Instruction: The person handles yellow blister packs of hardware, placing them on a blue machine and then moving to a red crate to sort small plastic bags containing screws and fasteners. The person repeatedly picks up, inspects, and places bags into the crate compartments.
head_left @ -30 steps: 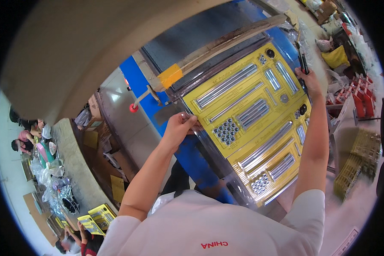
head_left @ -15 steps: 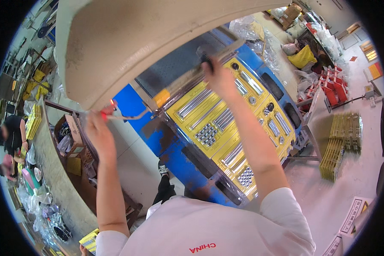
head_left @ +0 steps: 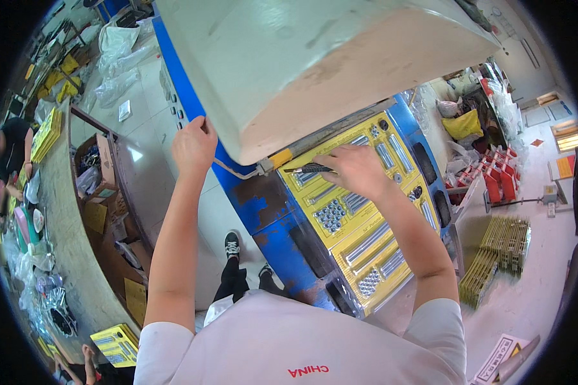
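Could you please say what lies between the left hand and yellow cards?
The head view shows the bent lever and worn blue machine surface there.

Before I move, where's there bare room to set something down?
Tile floor between workbench and blue machine, clear of the feet; also a workbench-top strip right of the plastic clutter. Crowded: the machine's top, under yellow cards and right hand; below the workbench, cartons.

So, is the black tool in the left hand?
No, the right hand holds the black tool over the yellow cards.
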